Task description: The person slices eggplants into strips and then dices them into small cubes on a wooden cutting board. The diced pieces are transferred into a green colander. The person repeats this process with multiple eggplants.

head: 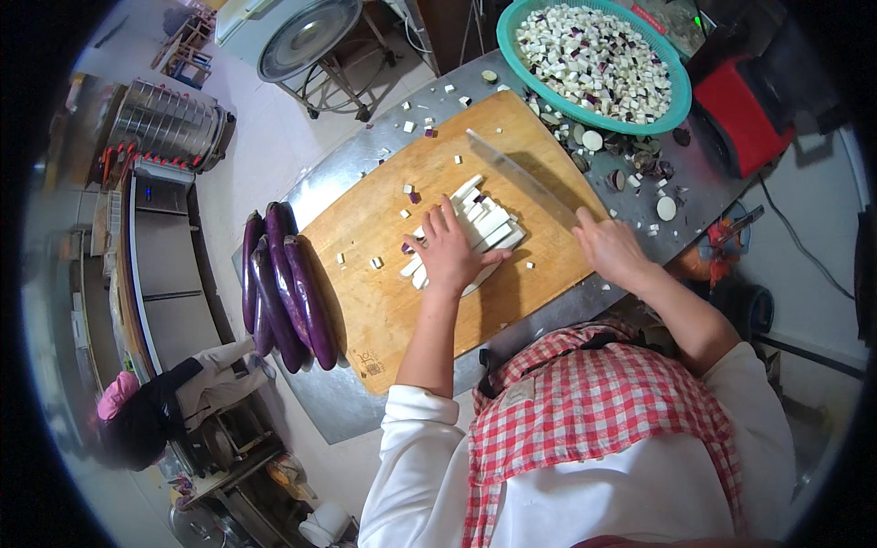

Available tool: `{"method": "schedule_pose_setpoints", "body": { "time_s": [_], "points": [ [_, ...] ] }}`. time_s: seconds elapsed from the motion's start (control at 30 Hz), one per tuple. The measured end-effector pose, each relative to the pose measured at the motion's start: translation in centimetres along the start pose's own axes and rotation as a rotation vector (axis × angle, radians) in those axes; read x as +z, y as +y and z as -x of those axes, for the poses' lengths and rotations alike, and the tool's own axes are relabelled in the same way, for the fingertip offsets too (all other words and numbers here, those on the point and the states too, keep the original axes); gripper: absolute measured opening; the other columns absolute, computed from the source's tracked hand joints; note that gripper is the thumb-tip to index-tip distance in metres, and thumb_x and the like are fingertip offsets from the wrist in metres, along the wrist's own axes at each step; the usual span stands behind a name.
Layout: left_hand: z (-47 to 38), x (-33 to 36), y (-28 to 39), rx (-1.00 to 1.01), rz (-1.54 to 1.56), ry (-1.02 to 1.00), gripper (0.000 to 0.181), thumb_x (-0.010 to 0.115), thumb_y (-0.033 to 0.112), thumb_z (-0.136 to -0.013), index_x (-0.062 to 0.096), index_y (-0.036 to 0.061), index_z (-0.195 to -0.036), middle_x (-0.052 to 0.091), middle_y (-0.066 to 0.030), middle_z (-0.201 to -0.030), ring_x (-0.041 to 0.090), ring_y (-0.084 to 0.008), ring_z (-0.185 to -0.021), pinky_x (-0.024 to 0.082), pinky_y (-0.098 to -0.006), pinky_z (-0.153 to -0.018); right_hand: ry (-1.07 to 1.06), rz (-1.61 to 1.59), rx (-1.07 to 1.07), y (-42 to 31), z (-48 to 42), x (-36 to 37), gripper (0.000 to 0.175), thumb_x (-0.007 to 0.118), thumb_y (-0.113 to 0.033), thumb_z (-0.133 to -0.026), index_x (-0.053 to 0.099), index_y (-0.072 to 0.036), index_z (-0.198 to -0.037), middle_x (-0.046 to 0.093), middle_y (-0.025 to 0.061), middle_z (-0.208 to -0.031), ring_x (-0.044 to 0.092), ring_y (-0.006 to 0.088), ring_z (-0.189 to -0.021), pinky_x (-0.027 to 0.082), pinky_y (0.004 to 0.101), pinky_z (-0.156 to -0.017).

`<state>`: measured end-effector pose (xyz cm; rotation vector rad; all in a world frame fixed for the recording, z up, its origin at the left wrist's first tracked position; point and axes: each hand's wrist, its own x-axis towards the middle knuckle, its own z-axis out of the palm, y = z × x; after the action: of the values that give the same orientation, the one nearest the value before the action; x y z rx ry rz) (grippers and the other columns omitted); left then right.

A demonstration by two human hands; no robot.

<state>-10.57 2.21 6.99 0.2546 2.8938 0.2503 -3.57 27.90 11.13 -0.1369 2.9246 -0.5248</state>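
My left hand [449, 257] lies spread, fingers apart, on a pile of pale eggplant strips [488, 222] on the wooden cutting board [384, 315]. In my right hand [610, 248] is the handle of a wide-bladed kitchen knife [524, 179]; its blade is over the board, to the right of the strips and apart from them. A few eggplant cubes [408, 189] lie loose about the board. Whole purple eggplants [281, 288] are heaped at the board's left end. Beyond the board's far right edge, a green plastic basket [510, 51] holds many diced eggplant cubes [593, 58].
Eggplant trimmings [644, 161] and cubes are scattered on the metal table [329, 404] around the board. A red and black device [743, 113] stands at the right. A co-worker [154, 411] is at the lower left, and a wheeled round stand [308, 34] is on the floor beyond the table.
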Motion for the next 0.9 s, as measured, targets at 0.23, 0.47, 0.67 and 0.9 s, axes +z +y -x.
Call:
{"method": "schedule_pose_setpoints", "body": {
  "time_s": [0.23, 0.47, 0.67, 0.9],
  "points": [
    [-3.1, 0.6, -2.6, 0.189, 0.196, -0.049, 0.144, 0.076, 0.080, -0.049, 0.016, -0.0011, -0.153, 0.027, -0.0221, -0.154, 0.028, -0.0368, -0.144, 0.021, -0.0681, -0.109, 0.021, 0.050, 0.019, 1.5, 0.0, 0.4, 0.022, 0.054, -0.014, -0.094, 0.049, 0.001, -0.109, 0.063, 0.0201, -0.062, 0.065, 0.0418, -0.062, 0.050, 0.0529, -0.058],
    [2.3, 1.0, 1.5, 0.163, -0.127, -0.015, 0.147, 0.080, 0.077, -0.045, 0.015, 0.0011, -0.153, 0.033, -0.0216, -0.148, 0.033, -0.0374, -0.139, 0.028, -0.0684, -0.103, -0.062, 0.033, -0.078, -1.3, 1.4, 3.0, 0.021, 0.054, -0.008, -0.088, 0.052, 0.003, -0.106, 0.064, 0.0200, -0.061, 0.066, 0.0375, -0.056, 0.051, 0.0503, -0.056],
    [2.7, 2.1, 0.8, 0.104, 0.024, 0.174, 0.118, 0.085, 0.050, -0.055, 0.030, -0.0024, -0.145, 0.046, -0.0155, -0.134, 0.046, -0.0313, -0.121, 0.039, -0.0525, -0.093, -0.007, 0.025, -0.176, -2.9, 2.2, -2.2, 0.023, 0.055, -0.010, -0.091, 0.052, 0.006, -0.107, 0.062, 0.0195, -0.059, 0.065, 0.0378, -0.054, 0.050, 0.0492, -0.053],
    [2.9, 1.8, 2.2, 0.027, 0.045, 0.181, 0.102, 0.088, 0.048, -0.053, 0.041, 0.0013, -0.130, 0.049, -0.0123, -0.123, 0.047, -0.0306, -0.117, 0.039, -0.0498, -0.088, -0.134, 0.023, -0.165, -2.6, -3.2, 2.3, 0.019, 0.054, -0.011, -0.092, 0.051, 0.005, -0.102, 0.064, 0.0184, -0.062, 0.067, 0.0347, -0.059, 0.051, 0.0462, -0.053]
  ]
}}
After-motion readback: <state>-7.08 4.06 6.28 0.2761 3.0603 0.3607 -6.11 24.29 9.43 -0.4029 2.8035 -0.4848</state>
